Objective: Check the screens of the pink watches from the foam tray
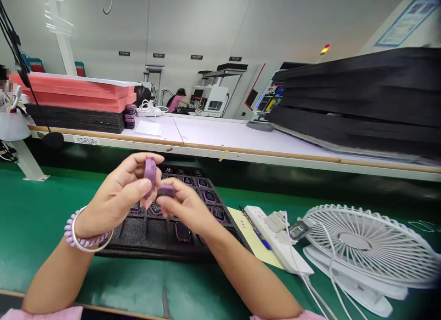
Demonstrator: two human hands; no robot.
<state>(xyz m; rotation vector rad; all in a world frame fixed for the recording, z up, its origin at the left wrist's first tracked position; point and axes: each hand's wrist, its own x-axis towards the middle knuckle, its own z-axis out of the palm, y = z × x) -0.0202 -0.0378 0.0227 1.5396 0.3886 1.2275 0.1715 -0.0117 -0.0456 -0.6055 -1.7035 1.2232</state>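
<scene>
My left hand (pixel 119 191) pinches an upright purple watch strap (pixel 150 172) between thumb and fingers. My right hand (pixel 184 206) grips a short purple strap piece (pixel 166 190) close by, and the fingers hide where the two parts meet, so I cannot tell if they are joined. Both hands hover over a black foam tray (pixel 132 232) with several purple-banded smartwatches (pixel 182 231) seated in its cut-outs. One cut-out near my left hand holds no watch. A lilac beaded bangle (pixel 86 232) circles my left wrist.
The tray lies on a green bench mat (pixel 44 219). To its right are a white power strip (pixel 272 232), yellow paper (pixel 253 232) and a white clip fan (pixel 354 242) with cables. Beyond stands a white shelf with pink (pixel 79 92) and black foam stacks (pixel 358 99).
</scene>
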